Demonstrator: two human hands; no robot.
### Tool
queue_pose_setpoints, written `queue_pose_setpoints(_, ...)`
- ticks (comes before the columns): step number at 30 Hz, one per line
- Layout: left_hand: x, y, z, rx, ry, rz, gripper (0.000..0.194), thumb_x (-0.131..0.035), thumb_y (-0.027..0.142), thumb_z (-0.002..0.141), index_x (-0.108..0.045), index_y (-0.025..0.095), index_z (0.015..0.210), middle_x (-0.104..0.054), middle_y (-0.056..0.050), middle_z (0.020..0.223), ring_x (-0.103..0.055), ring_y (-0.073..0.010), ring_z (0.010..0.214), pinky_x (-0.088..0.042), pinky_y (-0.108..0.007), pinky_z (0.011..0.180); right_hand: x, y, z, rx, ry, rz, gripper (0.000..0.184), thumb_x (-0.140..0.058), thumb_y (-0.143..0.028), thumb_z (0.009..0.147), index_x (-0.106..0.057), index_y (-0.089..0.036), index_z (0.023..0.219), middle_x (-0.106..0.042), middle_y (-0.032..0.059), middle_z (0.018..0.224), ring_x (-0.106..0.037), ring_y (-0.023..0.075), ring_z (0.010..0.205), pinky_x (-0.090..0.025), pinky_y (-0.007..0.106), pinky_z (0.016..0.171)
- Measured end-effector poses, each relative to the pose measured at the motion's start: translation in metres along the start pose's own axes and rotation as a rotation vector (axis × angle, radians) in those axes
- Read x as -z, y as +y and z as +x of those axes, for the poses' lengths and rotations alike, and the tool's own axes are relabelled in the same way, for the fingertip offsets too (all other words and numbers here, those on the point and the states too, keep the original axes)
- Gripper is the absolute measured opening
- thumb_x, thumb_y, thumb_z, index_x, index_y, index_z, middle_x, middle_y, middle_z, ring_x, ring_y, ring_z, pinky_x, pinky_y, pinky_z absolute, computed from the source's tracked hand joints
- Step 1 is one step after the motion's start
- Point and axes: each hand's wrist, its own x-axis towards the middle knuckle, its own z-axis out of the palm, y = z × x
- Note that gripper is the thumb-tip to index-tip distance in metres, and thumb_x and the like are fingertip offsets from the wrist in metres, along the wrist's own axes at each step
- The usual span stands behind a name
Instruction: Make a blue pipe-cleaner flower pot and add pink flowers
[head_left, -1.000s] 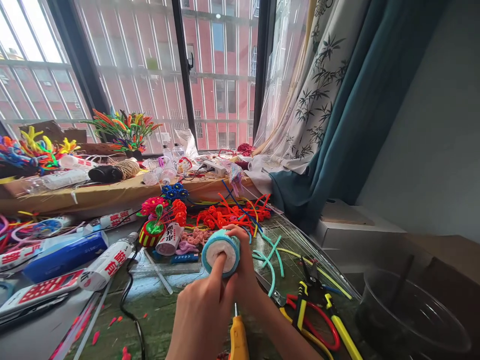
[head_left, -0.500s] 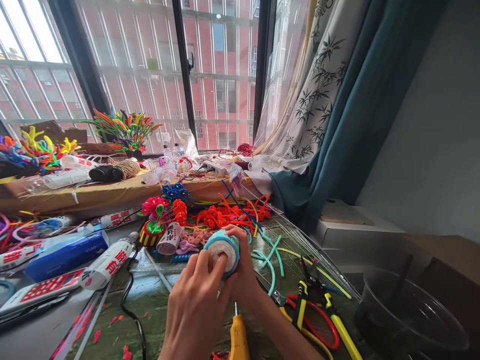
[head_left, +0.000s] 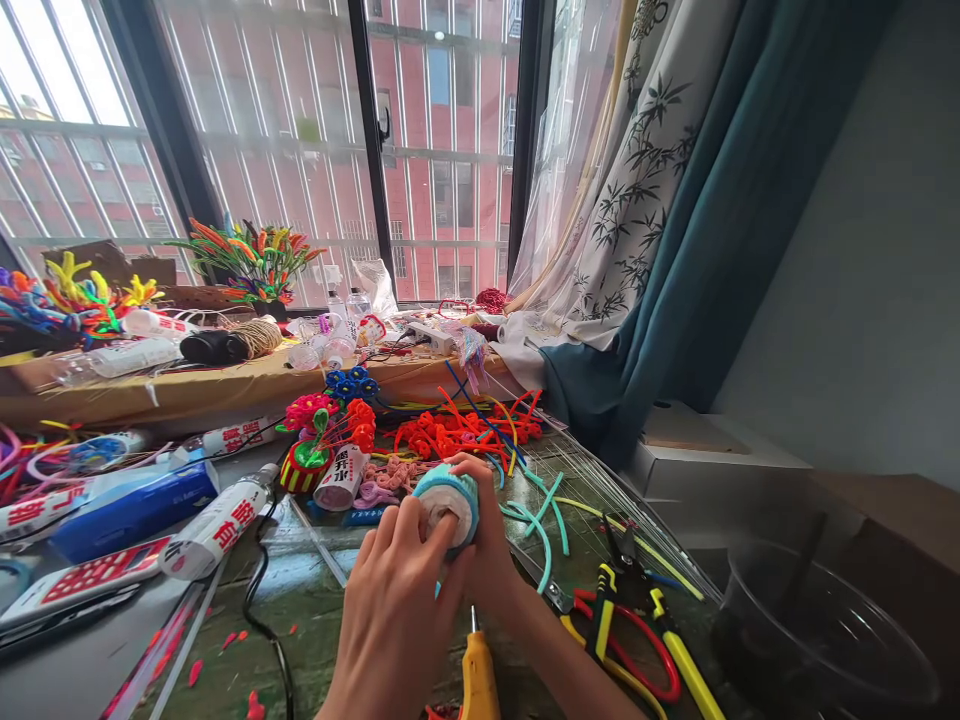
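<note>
Gripping the turquoise-sided cylinder (head_left: 456, 490), at the clock's centre, with the right hand (head_left: 486, 510) around its 1-to-4-o'clock side; pressing a finger of the left hand (head_left: 394, 575) against its white end, without showing clearly whether also grasping. Probably handling as light, soft-sided over a firmer core; best being held by the side wall. Calling for clearance from the yellow-handled tool (head_left: 478, 675) at 6, white cup (head_left: 341, 478) near 10 and pliers (head_left: 602, 612) at 4. Leaving most room over the tabletop (head_left: 307, 615) toward 8.

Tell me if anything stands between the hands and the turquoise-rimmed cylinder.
Nothing visible does: the right hand grips the turquoise-rimmed cylinder at its side, and the left hand touches its white end.
</note>
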Motion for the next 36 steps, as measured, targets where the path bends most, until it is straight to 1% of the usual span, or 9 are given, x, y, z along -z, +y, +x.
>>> queue_pose_setpoints(6, -0.001, -0.001, 0.003, 0.011, -0.083, -0.019, 0.010, -0.059, 0.023, 0.087, -0.067, 0.022, 0.093, -0.060, -0.005, 0.087, -0.061, -0.0244, 0.079, -0.051, -0.037, 0.065, 0.000, 0.004, 0.001, -0.055, 0.024, 0.009, 0.059, -0.076, -0.014, 0.069, -0.046, -0.033, 0.116, -0.047, 0.0019, 0.123, -0.055, 0.0215, 0.104, -0.047, 0.036, 0.089)
queue_pose_setpoints(10, -0.001, -0.012, -0.021, 0.107, 0.123, -0.117, 0.029, -0.055, 0.027, 0.094, -0.061, 0.027, 0.122, -0.063, -0.002, 0.092, -0.062, -0.0185, 0.083, -0.047, -0.033, 0.076, 0.002, 0.005, 0.005, -0.121, -0.004, 0.084, 0.069, -0.081, -0.016, 0.063, -0.043, -0.030, 0.118, -0.052, 0.0023, 0.119, -0.060, 0.0209, 0.095, -0.049, 0.035, 0.085)
queue_pose_setpoints(12, -0.006, -0.021, -0.044, 0.246, 0.203, -0.156, 0.022, -0.053, 0.026, 0.096, -0.065, 0.028, 0.114, -0.066, -0.001, 0.091, -0.064, -0.0164, 0.083, -0.047, -0.031, 0.079, 0.003, 0.006, 0.006, -0.149, -0.010, 0.098, 0.073, -0.084, -0.016, 0.059, -0.042, -0.029, 0.117, -0.056, 0.0012, 0.112, -0.060, 0.0212, 0.096, -0.049, 0.035, 0.086)
queue_pose_setpoints(14, -0.015, -0.030, -0.067, 0.311, -0.021, -0.136, 0.019, -0.052, 0.031, 0.096, -0.069, 0.028, 0.105, -0.072, 0.000, 0.090, -0.068, -0.0176, 0.083, -0.049, -0.031, 0.076, 0.003, 0.008, 0.006, -0.185, -0.002, 0.114, 0.073, -0.084, -0.019, 0.061, -0.040, -0.029, 0.117, -0.058, -0.0001, 0.107, -0.061, 0.0208, 0.094, -0.049, 0.034, 0.086)
queue_pose_setpoints(17, -0.028, -0.036, -0.088, 0.310, -0.483, -0.082, 0.047, -0.064, 0.037, 0.084, -0.063, 0.022, 0.129, -0.069, -0.008, 0.129, -0.064, -0.0308, 0.117, -0.052, -0.043, 0.091, 0.002, 0.011, 0.004, -0.210, 0.012, 0.117, 0.071, -0.083, -0.021, 0.063, -0.039, -0.030, 0.118, -0.058, 0.0001, 0.107, -0.061, 0.0206, 0.094, -0.051, 0.035, 0.086)
queue_pose_setpoints(20, -0.035, -0.030, -0.088, 0.356, -0.676, -0.068, 0.067, -0.065, 0.030, 0.080, -0.050, 0.015, 0.143, -0.057, -0.014, 0.145, -0.053, -0.0331, 0.133, -0.042, -0.051, 0.108, 0.000, 0.014, 0.002, -0.205, 0.008, 0.105, 0.072, -0.084, -0.021, 0.061, -0.040, -0.029, 0.118, -0.057, 0.0016, 0.112, -0.062, 0.0212, 0.097, -0.051, 0.037, 0.090)
queue_pose_setpoints(25, -0.041, -0.028, -0.082, 0.351, -0.597, -0.152, 0.057, -0.049, 0.023, 0.089, -0.046, 0.020, 0.146, -0.071, -0.011, 0.122, -0.065, -0.0249, 0.114, -0.045, -0.046, 0.102, 0.001, 0.014, 0.002, -0.221, 0.002, 0.095, 0.070, -0.083, -0.020, 0.060, -0.042, -0.028, 0.117, -0.059, 0.0014, 0.106, -0.063, 0.0227, 0.097, -0.052, 0.038, 0.089)
queue_pose_setpoints(30, -0.045, -0.034, -0.081, 0.395, -0.597, -0.202, 0.063, -0.058, 0.023, 0.081, -0.050, 0.018, 0.144, -0.063, -0.012, 0.137, -0.057, -0.0278, 0.126, -0.045, -0.044, 0.103, 0.002, 0.019, 0.001, -0.227, -0.005, 0.153, 0.077, -0.085, -0.019, 0.058, -0.041, -0.031, 0.120, -0.060, 0.0004, 0.107, -0.065, 0.0230, 0.093, -0.055, 0.039, 0.085)
queue_pose_setpoints(36, -0.049, -0.034, -0.076, 0.408, -0.616, -0.260, 0.068, -0.060, 0.018, 0.077, -0.048, 0.016, 0.144, -0.067, -0.012, 0.129, -0.060, -0.0277, 0.121, -0.046, -0.043, 0.098, 0.000, 0.030, 0.000, -0.225, -0.001, 0.093, 0.080, -0.087, -0.022, 0.053, -0.043, -0.032, 0.119, -0.062, -0.0006, 0.104, -0.065, 0.0233, 0.091, -0.055, 0.039, 0.082)
